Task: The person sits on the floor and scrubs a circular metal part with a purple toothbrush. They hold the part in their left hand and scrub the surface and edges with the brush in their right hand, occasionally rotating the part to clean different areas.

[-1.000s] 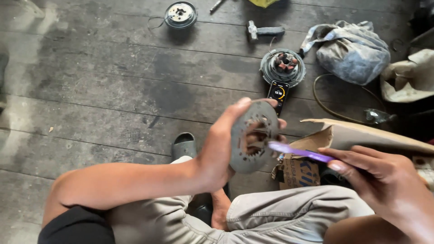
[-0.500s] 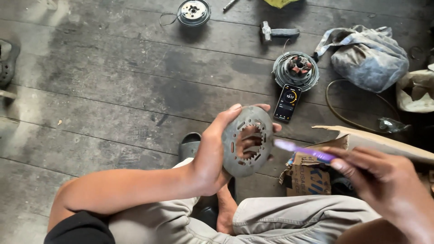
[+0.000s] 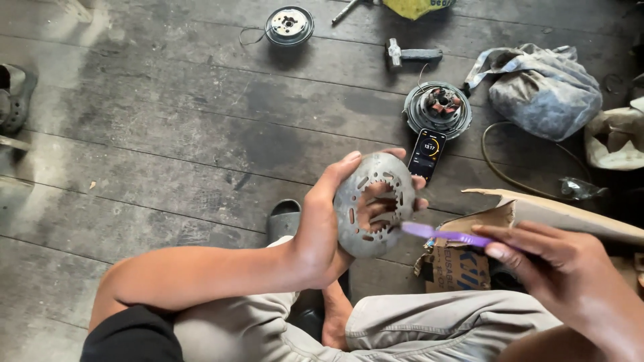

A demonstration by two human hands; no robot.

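- metal disc [image 3: 373, 204], round and grey with slots around its face and a toothed hole in the middle, is held upright over the person's lap, above the near edge of the plank floor [image 3: 168, 134].
- left hand [image 3: 322, 228] is clamped on the disc: thumb over its top left rim, fingers passing behind it and showing through the centre hole and at the right rim.
- right hand [image 3: 563, 268] has its fingers pinched together on a purple toothbrush [image 3: 446, 234], whose head touches the lower right rim of the disc.
- torn cardboard box [image 3: 496, 234] stands just beside the right hand, flap open; what is in it cannot be told.
- grey plastic bag [image 3: 547, 87], crumpled and knotted, lies near the far right corner of the floor, with a whitish bag [image 3: 614, 137] at the right edge; their contents are hidden.
- phone [image 3: 428, 154] with a lit screen lies flat on the floor just beyond the disc, and a round motor part [image 3: 437, 108] with copper coils lies right behind it.
- smaller round metal part [image 3: 288, 25] with a thin wire lies near the far edge, a short hammer-like tool [image 3: 410, 53] to its right.
- dark cable [image 3: 510, 177] loops across the floor between the motor part and the box.
- sandal [image 3: 15, 97] lies at the left edge, and another sandal [image 3: 285, 220] lies under the left forearm.
- floor is worn, dark, stained wood.
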